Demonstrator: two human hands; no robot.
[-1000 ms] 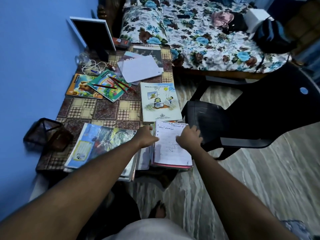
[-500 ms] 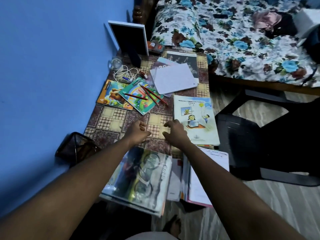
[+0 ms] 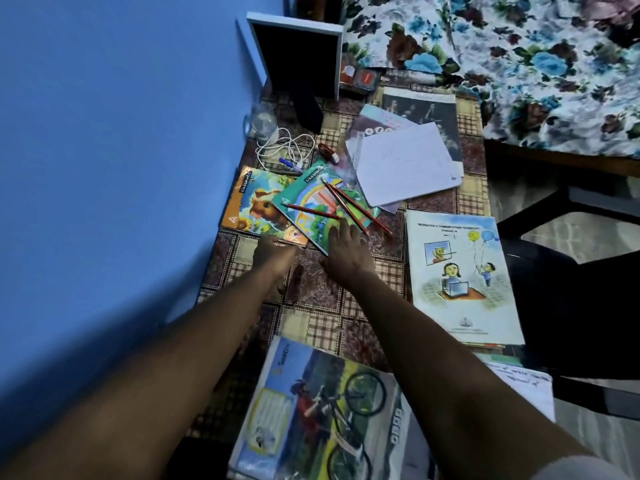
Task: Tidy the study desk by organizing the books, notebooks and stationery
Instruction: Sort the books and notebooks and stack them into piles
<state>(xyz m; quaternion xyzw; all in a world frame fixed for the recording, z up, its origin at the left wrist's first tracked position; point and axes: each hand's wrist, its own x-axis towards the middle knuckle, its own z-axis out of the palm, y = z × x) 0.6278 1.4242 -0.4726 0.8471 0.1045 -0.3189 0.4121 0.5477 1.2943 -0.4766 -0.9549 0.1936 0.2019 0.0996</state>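
An orange notebook (image 3: 249, 202) and a green notebook (image 3: 308, 202) lie overlapped at the desk's left side, with three red pencils (image 3: 346, 206) across the green one. My left hand (image 3: 275, 256) reaches the orange notebook's near edge; whether its bent fingers grip it I cannot tell. The straight fingers of my right hand (image 3: 346, 252) rest on the green notebook's near corner, beside the pencil tips. To the right lies a cartoon-cover textbook (image 3: 457, 275). White notebooks (image 3: 405, 168) sit further back, over a black-and-white magazine (image 3: 426, 105). A bicycle-cover book (image 3: 322, 410) lies nearest me.
A white cable (image 3: 284, 147), a blue pen (image 3: 289, 163) and a small red-white item (image 3: 329, 154) lie by the blue wall. A standing frame (image 3: 298, 53) and a small box (image 3: 358, 77) are at the back. A black chair (image 3: 571, 271) stands right; a floral bed (image 3: 519, 64) lies beyond.
Both hands left the open notebook at the desk's near edge and moved forward across the desk to the orange and green notebooks. The view followed them.
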